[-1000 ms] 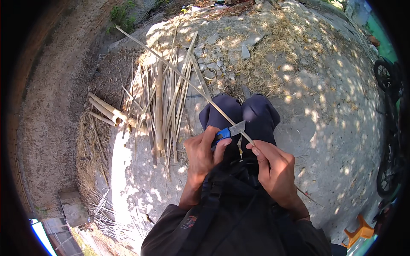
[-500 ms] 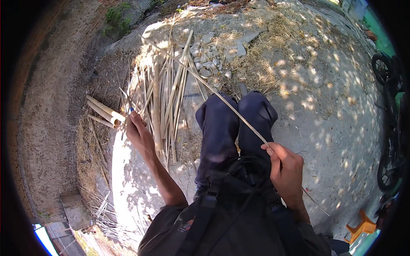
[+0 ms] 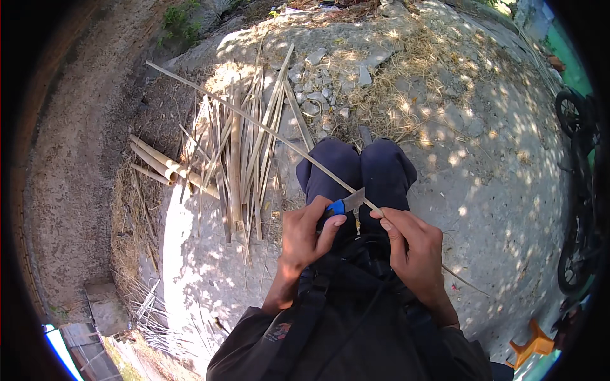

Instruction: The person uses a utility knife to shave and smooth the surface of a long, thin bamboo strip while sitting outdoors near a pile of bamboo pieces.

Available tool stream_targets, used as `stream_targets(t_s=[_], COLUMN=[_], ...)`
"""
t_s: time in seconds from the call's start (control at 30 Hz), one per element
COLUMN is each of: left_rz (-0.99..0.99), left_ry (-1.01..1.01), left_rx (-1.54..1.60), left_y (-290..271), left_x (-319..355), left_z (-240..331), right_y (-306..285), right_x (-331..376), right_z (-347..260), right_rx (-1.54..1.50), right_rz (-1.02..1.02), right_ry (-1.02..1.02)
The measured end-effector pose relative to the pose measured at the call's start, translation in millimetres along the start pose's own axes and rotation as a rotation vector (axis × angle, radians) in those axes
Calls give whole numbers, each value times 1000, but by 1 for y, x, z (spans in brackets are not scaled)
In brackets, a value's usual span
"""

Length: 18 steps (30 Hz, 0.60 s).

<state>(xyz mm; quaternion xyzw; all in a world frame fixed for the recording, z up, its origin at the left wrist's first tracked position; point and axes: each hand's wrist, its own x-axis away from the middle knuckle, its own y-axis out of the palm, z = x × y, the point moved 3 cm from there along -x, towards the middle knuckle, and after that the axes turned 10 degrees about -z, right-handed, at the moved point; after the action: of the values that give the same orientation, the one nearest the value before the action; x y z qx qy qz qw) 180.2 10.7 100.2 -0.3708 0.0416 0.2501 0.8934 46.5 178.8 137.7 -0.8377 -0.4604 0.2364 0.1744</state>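
A long, thin bamboo strip (image 3: 330, 173) slants across my knees, its far end reaching up left over a pile of strips. My right hand (image 3: 416, 251) pinches it near my right knee, and a thin length runs on behind that hand toward the lower right. In my left hand (image 3: 298, 238) is a knife (image 3: 354, 199) with a blue and black handle, fingers wrapped round it. Its broad blade lies against the strip, just short of my right fingertips. Both hands are close together above my lap.
Split bamboo strips (image 3: 236, 165) lie in a pile ahead to the left, beside hollow bamboo poles (image 3: 152, 160). Broken stones (image 3: 314, 101) and dry shavings (image 3: 413, 105) cover the ground beyond my knees. A two-wheeler (image 3: 577, 190) and an orange plastic stool (image 3: 534, 346) stand at the right.
My left hand has brought the knife from over the pile at the left to the strip by my right hand. The strip's far end has swung left.
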Motion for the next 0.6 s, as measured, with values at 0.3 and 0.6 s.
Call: stream_targets(t_s=[0.3,0.6], left_rz=[48,129], left_ry=[-27,12], left_rx=[-124,-197], left_y=[6,7], left_x=[-5,-18], left_z=[2,-9], right_y=[-3,-5], right_x=[3,1], right_z=[-3,0], right_rx=[18,-40], right_rz=[5,-29], right_ry=[28,11])
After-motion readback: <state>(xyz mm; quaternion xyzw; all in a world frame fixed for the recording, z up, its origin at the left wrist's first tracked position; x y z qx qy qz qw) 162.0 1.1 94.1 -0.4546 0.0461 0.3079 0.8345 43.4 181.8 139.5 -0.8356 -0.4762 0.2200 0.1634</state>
